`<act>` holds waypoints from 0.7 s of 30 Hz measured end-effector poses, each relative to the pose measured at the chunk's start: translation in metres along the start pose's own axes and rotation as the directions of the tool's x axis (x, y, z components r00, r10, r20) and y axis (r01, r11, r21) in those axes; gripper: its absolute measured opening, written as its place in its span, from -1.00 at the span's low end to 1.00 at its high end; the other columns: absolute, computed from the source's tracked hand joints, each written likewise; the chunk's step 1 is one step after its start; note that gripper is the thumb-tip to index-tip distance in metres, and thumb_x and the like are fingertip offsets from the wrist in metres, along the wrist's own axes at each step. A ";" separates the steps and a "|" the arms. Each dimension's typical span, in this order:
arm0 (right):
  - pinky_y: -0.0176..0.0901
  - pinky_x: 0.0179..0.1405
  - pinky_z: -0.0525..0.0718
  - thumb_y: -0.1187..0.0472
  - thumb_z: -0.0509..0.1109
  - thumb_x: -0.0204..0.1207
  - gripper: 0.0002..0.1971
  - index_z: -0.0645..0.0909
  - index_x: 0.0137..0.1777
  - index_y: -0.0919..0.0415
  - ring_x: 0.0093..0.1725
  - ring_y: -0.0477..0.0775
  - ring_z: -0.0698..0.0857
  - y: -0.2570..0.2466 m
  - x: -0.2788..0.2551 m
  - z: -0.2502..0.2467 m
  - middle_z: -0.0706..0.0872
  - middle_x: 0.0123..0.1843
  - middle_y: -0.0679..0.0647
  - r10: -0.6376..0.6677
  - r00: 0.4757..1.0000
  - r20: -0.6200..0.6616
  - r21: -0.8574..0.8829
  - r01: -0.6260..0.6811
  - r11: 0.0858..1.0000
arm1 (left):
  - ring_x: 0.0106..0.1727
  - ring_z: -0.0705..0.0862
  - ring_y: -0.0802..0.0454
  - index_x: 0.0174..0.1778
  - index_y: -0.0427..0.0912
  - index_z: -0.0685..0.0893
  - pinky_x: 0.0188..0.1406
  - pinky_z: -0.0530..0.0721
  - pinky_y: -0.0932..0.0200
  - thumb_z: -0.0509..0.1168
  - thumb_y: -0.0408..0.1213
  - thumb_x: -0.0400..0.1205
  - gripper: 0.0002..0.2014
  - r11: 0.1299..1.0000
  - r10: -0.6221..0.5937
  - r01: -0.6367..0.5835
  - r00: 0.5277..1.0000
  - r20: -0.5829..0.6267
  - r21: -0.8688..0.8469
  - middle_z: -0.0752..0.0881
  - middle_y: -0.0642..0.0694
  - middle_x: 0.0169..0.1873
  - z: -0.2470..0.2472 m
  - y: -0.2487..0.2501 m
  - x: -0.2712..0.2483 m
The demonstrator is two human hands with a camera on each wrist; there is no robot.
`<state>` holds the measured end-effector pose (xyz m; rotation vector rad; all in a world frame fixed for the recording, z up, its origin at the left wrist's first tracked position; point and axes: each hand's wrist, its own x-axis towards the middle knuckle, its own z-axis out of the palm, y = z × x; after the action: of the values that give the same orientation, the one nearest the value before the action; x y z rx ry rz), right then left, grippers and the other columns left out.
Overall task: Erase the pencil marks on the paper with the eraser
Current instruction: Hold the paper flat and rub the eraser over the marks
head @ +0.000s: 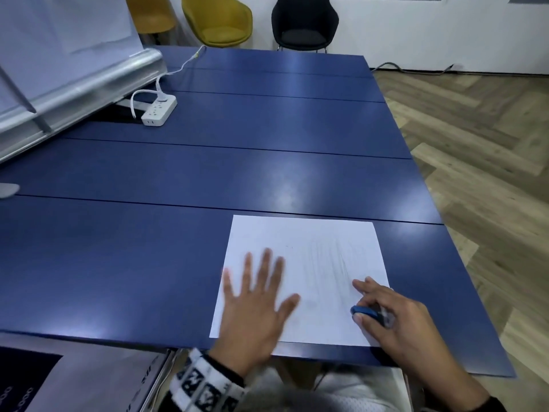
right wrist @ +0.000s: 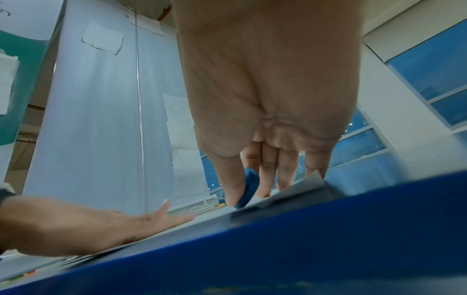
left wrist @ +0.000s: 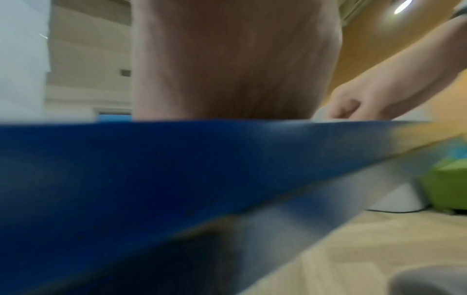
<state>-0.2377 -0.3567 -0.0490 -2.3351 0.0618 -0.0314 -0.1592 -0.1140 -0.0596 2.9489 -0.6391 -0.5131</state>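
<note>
Head view, near edge of the blue table [head: 148, 263]: the paper [head: 306, 233] lies flat at about 6 o'clock, its near edge close to the table edge. Left hand [head: 255, 304] is over the paper's left part at 7 o'clock, fingers straight and spread wide, image blurred; contact cannot be confirmed. Right hand [head: 395, 316] sits at the paper's near right corner, 5 o'clock, thumb and fingers pinching the blue eraser [head: 367, 312]; the index finger extends onto the sheet. Faint grey pencil marks [head: 332, 263] cover the paper's centre-right, just beyond the eraser. Farther, at 10 o'clock, a white power strip [head: 159, 111] with cable. Beyond the table's far edge, yellow chairs [head: 219, 22] and a black chair [head: 304, 22].
</note>
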 end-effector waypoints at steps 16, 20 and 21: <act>-0.70 0.46 0.13 0.33 0.60 0.41 -0.76 0.73 -0.12 -0.07 0.37 -0.70 0.36 0.000 -0.002 0.005 0.63 0.02 -0.73 0.022 1.000 -0.017 0.032 -0.022 0.999 | 0.71 -0.35 -0.15 0.72 -0.05 -0.36 0.58 -0.27 -0.41 -0.66 0.39 0.55 -0.13 1.000 0.012 -0.012 1.000 -0.004 -0.004 -0.42 0.01 0.69 0.004 0.011 -0.015; -0.43 0.60 0.12 0.34 0.58 0.44 -0.78 0.75 0.06 0.15 0.31 -0.79 0.33 0.005 -0.003 0.009 0.68 -0.02 -0.61 0.039 0.999 -0.022 0.041 -0.038 0.998 | 0.65 -0.53 -0.11 0.66 -0.25 -0.47 0.58 -0.42 -0.37 -0.88 0.45 0.18 0.18 0.951 -0.302 0.308 0.935 0.184 -0.005 -0.52 -0.14 0.64 -0.030 -0.019 -0.016; -0.33 0.63 0.12 0.35 0.57 0.44 -0.77 0.75 0.08 0.15 0.30 -0.80 0.32 0.004 -0.002 0.009 0.67 0.02 -0.55 0.037 0.999 -0.020 0.040 -0.036 0.999 | 0.66 -0.50 -0.12 0.67 -0.30 -0.42 0.61 -0.38 -0.35 -0.74 0.46 0.31 0.12 0.935 -0.347 0.354 0.916 0.200 -0.001 -0.46 -0.19 0.67 -0.038 -0.022 -0.013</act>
<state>-0.2397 -0.3532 -0.0580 -2.2936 0.1134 -0.0387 -0.1490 -0.0887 -0.0232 3.0095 -0.1022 -0.8453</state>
